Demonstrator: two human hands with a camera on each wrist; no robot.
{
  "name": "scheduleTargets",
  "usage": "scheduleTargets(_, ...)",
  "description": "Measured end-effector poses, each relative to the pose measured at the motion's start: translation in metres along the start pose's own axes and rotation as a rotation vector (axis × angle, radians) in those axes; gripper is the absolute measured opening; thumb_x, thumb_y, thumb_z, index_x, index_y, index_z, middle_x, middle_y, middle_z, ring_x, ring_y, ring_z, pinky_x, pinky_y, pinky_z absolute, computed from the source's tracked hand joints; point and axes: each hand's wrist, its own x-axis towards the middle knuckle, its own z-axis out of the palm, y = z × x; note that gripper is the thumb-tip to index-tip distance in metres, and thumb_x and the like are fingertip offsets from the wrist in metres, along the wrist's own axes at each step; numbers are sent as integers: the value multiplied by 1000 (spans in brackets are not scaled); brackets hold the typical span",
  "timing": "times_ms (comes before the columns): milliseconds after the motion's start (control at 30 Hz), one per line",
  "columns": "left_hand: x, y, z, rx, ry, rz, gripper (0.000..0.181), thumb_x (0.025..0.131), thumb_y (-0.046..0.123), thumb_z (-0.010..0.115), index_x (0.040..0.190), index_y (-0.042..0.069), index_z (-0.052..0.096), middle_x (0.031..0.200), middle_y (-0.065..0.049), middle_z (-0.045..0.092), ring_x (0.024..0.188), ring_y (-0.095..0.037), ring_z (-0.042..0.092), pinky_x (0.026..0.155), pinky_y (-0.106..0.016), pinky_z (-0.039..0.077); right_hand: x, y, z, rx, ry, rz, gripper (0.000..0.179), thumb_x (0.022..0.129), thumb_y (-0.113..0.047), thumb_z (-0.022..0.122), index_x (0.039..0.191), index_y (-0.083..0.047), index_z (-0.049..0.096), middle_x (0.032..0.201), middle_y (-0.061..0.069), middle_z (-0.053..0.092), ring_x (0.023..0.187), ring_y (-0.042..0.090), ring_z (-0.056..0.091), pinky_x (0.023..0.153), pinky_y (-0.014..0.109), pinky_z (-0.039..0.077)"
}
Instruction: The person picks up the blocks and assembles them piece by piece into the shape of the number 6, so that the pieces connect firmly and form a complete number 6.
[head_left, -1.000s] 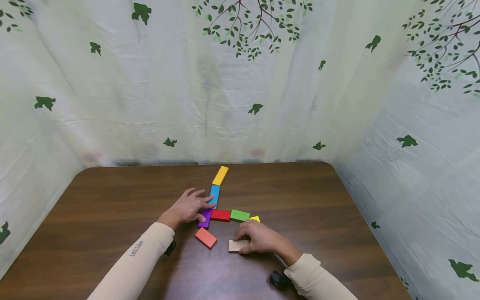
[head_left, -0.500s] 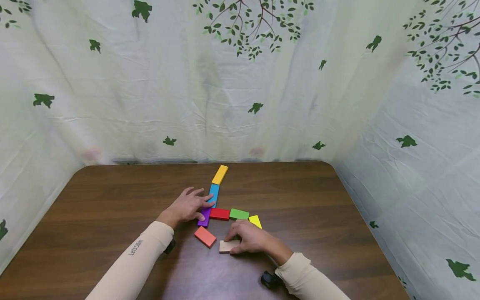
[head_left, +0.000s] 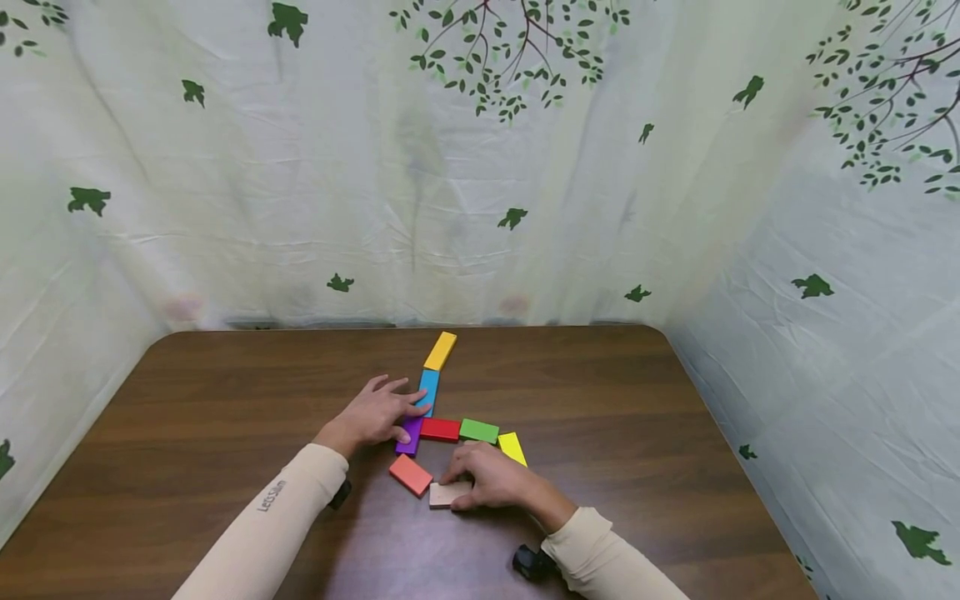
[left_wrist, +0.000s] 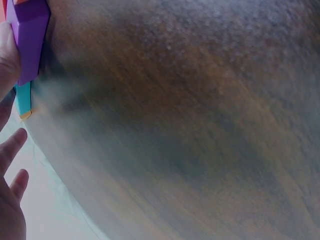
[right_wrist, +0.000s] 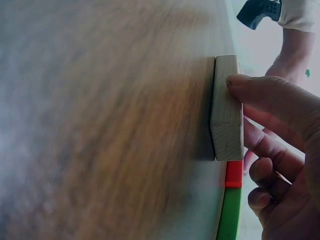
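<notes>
My right hand (head_left: 491, 477) pinches a plain wooden block (head_left: 444, 495) on the tabletop, thumb on the near side and fingers on the far side. Its left end lies right by the corner of a coral block (head_left: 410, 476), which sits at a slant. The left hand (head_left: 371, 414) rests with spread fingers over a purple block (head_left: 413, 430) and a blue block (head_left: 430, 382). In the left wrist view the thumb (left_wrist: 7, 57) lies against the purple block's side. A red block (head_left: 440, 429) extends rightward from the purple one.
Beyond the red block come a green block (head_left: 478, 430) and a slanted yellow block (head_left: 512, 447). An orange-yellow block (head_left: 440, 351) continues from the blue one near the back edge of the brown table (head_left: 225, 400). A leaf-patterned white curtain (head_left: 300, 183) surrounds the table.
The right hand has slid the wooden block leftward along the table, up close to the coral block. More of the yellow block now shows. The left hand has stayed in place.
</notes>
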Motion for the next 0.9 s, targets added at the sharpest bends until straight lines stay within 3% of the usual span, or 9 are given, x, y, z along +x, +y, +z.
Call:
scheduleTargets(467,1,0,0,-4,-2,-5,63,82,39,71,138,17,54,147,-8,45,138,-44,31,109,-65,16,-1,0,1,17,15,8,31,79,-28,80,107,-16,76,97,-9,66,89,1,56,80,11,40)
scheduleTargets(567,2,0,1,-10,-2,-8,63,82,39,71,138,17,54,147,-8,45,138,-44,31,109,-65,16,-5,3,-3,44,33,28,35,78,-30,81,108,-15,74,101,-8,66,94,3,56,84,15,42)
scheduleTargets(733,2,1,1,-16,-11,-19,63,82,40,71,138,17,54,147,-8,45,138,-44,30,110,-65,15,-20,13,-16,85,72,133,37,79,-29,80,111,-15,73,107,-6,63,101,7,53,91,26,44)
scheduleTargets(900,0,1,0,-20,-6,-17,62,82,38,72,138,17,55,147,-8,45,138,-44,30,110,-64,15,-37,27,-27,103,161,196,40,77,-26,82,114,-14,71,113,-1,59,108,17,50,96,41,42)
